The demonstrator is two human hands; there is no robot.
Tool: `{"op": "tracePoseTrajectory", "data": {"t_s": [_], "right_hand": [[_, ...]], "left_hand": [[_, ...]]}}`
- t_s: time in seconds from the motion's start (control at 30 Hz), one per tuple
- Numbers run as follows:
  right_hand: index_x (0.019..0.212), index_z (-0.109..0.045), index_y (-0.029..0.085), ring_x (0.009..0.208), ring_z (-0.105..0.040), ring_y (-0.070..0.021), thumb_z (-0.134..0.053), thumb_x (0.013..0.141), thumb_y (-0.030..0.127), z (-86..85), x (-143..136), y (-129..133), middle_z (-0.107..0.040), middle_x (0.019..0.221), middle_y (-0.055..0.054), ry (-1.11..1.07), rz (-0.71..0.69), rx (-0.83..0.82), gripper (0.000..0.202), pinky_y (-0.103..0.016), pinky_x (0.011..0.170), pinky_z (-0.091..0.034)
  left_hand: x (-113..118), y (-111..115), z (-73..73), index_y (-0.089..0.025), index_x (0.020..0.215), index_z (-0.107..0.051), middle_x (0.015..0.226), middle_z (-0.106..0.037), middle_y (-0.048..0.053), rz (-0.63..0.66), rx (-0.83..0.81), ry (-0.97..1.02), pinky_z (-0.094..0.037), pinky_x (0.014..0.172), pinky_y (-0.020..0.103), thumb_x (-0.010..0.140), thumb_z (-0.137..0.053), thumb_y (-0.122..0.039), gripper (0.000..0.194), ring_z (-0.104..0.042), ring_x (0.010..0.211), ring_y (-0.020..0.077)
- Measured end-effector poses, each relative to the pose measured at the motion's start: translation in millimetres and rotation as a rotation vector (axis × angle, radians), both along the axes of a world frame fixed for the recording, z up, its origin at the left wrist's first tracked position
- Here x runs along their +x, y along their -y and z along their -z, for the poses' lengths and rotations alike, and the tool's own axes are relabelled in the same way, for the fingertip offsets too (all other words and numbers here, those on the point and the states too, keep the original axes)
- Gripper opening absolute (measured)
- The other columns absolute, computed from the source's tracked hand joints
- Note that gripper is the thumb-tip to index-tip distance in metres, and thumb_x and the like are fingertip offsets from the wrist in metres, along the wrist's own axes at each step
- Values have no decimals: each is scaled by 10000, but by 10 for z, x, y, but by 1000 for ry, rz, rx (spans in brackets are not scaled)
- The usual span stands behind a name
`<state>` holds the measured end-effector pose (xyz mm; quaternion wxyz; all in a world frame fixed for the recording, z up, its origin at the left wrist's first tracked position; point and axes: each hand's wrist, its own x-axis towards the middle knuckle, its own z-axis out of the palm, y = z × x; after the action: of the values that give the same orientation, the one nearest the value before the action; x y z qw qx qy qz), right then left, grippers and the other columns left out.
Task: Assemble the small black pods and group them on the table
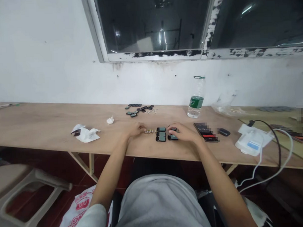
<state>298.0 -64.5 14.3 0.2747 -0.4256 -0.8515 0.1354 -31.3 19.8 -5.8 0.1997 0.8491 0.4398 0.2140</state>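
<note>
My left hand (136, 130) rests on the table with its fingers curled together at the left end of a short row of small beige-and-metal pieces (149, 131). Whatever its fingertips pinch is too small to make out. To the right of that row, several flat black pieces with grey-green faces (161, 134) lie stacked in a column. My right hand (179, 131) reaches over a second group of the same black pieces (172, 137), partly covering them. Its fingers are stretched and apart, with the tips at the upper piece.
More black pieces (133, 113) and small whitish bits (151, 111) lie farther back. Crumpled tissues (87, 134) are at left. A water bottle (196, 102), phone (206, 132), dark fob-like object (224, 132) and white box with cables (253, 141) stand or lie at right.
</note>
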Motion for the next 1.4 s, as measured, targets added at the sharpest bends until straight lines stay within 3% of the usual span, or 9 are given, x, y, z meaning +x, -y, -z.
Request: {"op": "tracePoseTrajectory", "data": {"t_s": [0.13, 0.3, 0.43, 0.63, 0.8, 0.97, 1.13, 1.23, 1.4], "right_hand": [[946, -751, 194, 861, -675, -217, -580, 908, 241, -43, 338, -26, -757, 967, -70, 94, 144, -170, 181, -313, 815, -536], [1198, -709, 173, 1144, -644, -247, -458, 968, 207, 112, 374, -146, -690, 1252, -123, 35, 114, -16, 342, -403, 1046, -487], [1257, -698, 225, 1276, -593, -243, -438, 984, 220, 278, 324, -263, -658, 1360, -93, 43, 65, -41, 378, -433, 1144, -417], [1076, -748, 167, 1083, -680, -284, -526, 937, 188, 366, 495, -353, -744, 1156, -141, 71, 274, -36, 263, -404, 988, -500], [916, -727, 162, 899, -694, -242, -607, 864, 164, 389, 547, -383, -758, 978, -107, 60, 370, -37, 131, -327, 841, -510], [1034, -702, 138, 897, -697, -230, -676, 778, 149, 375, 536, -371, -748, 1052, -124, -33, 450, -56, 258, -309, 830, -518], [1002, -755, 153, 923, -711, -246, -613, 714, 73, 313, 531, -328, -779, 1019, -92, -88, 354, -105, 331, -303, 851, -525], [883, -781, 164, 879, -718, -249, -586, 779, 138, 288, 523, -307, -792, 914, -69, -117, 321, -157, 222, -311, 825, -535], [898, -776, 157, 861, -730, -249, -637, 799, 231, 309, 505, -338, -793, 919, -79, -218, 364, -148, 186, -333, 834, -551]], "left_hand": [[-32, 1, 10, -177, 1038, -772, 1069, -773, 97, -36, -17, -39, -529, 796, 313, 821, -645, -418, 348, -696, 910, 251], [-42, 19, 1, -184, 1105, -765, 1107, -766, 100, 1, -80, -20, -539, 792, 320, 749, -728, -465, 455, -698, 921, 261], [-38, 5, 24, -170, 1082, -764, 1090, -766, 108, -27, -102, 0, -550, 818, 343, 695, -763, -442, 473, -695, 944, 271], [-32, -13, 46, -183, 999, -771, 964, -779, 99, -46, -79, 14, -555, 753, 347, 678, -774, -437, 409, -699, 849, 262], [-48, -33, 75, -184, 1001, -757, 974, -773, 99, -35, -84, 18, -558, 766, 345, 697, -755, -435, 394, -703, 869, 259], [-62, -64, 114, -162, 980, -728, 961, -758, 114, -53, -67, 36, -558, 791, 372, 722, -734, -421, 366, -701, 874, 264], [18, 26, -11, -158, 995, -689, 948, -741, 110, 19, -16, 114, -555, 792, 367, 784, -710, -461, 370, -697, 895, 256], [131, 129, -120, -156, 997, -679, 990, -723, 111, 83, 22, 145, -551, 795, 357, 842, -670, -481, 360, -691, 890, 233], [340, 308, -248, -164, 1039, -678, 1122, -670, 108, 123, 56, 162, -557, 754, 343, 880, -640, -458, 336, -685, 835, 203]]}}
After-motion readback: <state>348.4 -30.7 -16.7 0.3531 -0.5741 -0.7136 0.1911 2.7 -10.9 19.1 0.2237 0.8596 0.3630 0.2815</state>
